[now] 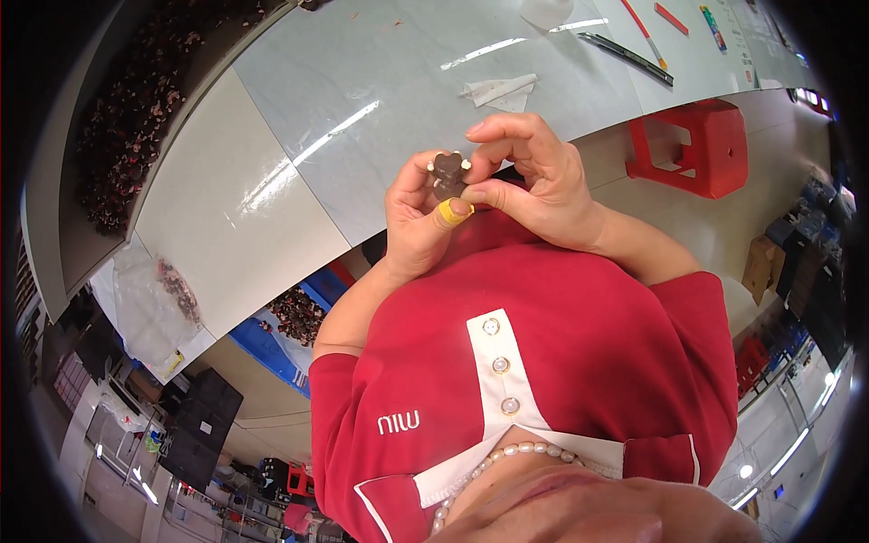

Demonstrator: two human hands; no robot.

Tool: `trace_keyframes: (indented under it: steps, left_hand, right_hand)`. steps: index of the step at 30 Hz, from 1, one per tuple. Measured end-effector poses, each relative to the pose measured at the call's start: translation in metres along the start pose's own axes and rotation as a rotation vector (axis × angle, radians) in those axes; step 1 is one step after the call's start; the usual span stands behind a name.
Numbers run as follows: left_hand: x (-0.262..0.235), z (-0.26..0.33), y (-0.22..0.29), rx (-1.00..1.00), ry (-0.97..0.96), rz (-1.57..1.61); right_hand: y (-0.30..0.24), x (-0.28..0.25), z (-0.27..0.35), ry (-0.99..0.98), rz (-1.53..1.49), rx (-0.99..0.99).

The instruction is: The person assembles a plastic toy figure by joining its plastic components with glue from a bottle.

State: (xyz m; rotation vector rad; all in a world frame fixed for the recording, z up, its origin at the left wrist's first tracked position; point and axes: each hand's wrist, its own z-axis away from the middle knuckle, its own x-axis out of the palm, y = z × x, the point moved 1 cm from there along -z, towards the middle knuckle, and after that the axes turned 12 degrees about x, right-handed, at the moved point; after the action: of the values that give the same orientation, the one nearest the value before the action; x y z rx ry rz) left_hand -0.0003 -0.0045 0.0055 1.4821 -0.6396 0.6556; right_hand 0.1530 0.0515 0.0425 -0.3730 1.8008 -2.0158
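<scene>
A small dark-brown bear-shaped figure (pixel 449 172) is held up over the near edge of the table, with pale bits sticking out at both its sides. My left hand (pixel 418 222) grips it from the left between thumb and fingers; yellow tape wraps that thumb near its tip. From the right, my right hand (pixel 541 185) pinches at the figure's edge, its thumb tip at the lower part and a finger by the pale bit. The right index finger arches above, apart from the figure. Fingers hide part of the figure's sides.
A crumpled white scrap (pixel 501 92) lies on the glossy table (pixel 308 100). Farther right are a black pen-like tool (pixel 626 58), a thin red brush (pixel 645 34) and a red strip (pixel 671 18). Many dark pieces (pixel 136 118) fill a tray at left. A red stool (pixel 715 149) stands right.
</scene>
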Motion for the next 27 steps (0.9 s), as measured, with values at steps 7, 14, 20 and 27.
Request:
trace_keyframes:
  steps: [7, 14, 20, 27]
  left_hand:
    - [0.001, 0.000, 0.005, -0.065, 0.039, -0.013]
    - [0.004, -0.005, 0.008, -0.075, 0.064, 0.103]
    - [-0.007, -0.010, 0.005, -0.153, -0.002, 0.205]
    - [-0.013, -0.015, 0.001, -0.187, -0.011, 0.325]
  right_hand:
    - [0.004, 0.007, 0.001, 0.097, -0.081, -0.066]
    - [0.006, 0.007, 0.004, 0.100, -0.074, -0.145]
    - [0.005, 0.001, 0.000, 0.044, 0.028, -0.284]
    - [0.018, -0.030, -0.013, 0.321, 0.169, -0.480]
